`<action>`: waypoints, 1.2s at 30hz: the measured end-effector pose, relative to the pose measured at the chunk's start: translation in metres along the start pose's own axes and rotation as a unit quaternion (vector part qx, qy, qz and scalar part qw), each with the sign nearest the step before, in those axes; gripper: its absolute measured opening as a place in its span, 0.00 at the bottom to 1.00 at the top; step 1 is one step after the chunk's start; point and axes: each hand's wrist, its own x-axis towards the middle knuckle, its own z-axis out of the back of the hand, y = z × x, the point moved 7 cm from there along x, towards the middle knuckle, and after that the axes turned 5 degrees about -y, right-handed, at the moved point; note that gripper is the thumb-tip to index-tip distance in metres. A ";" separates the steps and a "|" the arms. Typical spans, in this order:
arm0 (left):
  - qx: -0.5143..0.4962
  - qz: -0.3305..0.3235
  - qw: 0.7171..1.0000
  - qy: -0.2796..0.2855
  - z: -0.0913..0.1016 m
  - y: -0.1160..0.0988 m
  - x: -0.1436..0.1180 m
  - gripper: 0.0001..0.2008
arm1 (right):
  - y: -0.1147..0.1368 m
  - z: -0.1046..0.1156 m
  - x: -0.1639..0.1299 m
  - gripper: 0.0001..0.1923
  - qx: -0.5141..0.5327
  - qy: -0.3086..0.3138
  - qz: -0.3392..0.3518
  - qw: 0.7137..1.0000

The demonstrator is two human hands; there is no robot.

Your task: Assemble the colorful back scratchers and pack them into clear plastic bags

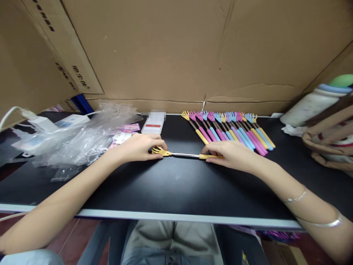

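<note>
Fingers of the left hand (138, 148) are curled together, pinching the yellow claw end of a back scratcher (183, 155); fingers of the right hand (231, 154) are closed round its yellow handle, so the thin metal rod lies stretched flat between the two hands at the middle of the table (176, 184).

Cardboard walls (165, 51) close off the desk from nine o'clock round to three. At ten o'clock from the hands lies a heap of clear plastic bags (79, 136), with a white charger (41, 123) beyond it. At three o'clock stands a bottle (311, 106) by a strap bag (331, 143). At one o'clock, just beside the right hand, a row of scratchers (231, 129) lies fanned. At twelve sits a phone (152, 125).

The likely slip, I judge: a hard pull or push could bend the slim rod, and the right knuckles, so near the row, could knock it askew.
</note>
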 end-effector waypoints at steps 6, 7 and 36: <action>0.005 -0.004 1.000 -0.004 0.000 0.000 0.000 0.11 | 0.000 0.000 0.000 0.08 -0.012 0.001 0.001 1.000; 0.007 -0.006 1.000 -0.006 0.000 0.000 0.000 0.11 | 0.001 -0.001 0.000 0.07 -0.014 -0.001 0.006 1.000; 0.098 -0.019 0.989 -0.106 -0.011 -0.039 0.007 0.09 | 0.026 0.004 0.002 0.11 -0.088 -0.120 0.046 0.988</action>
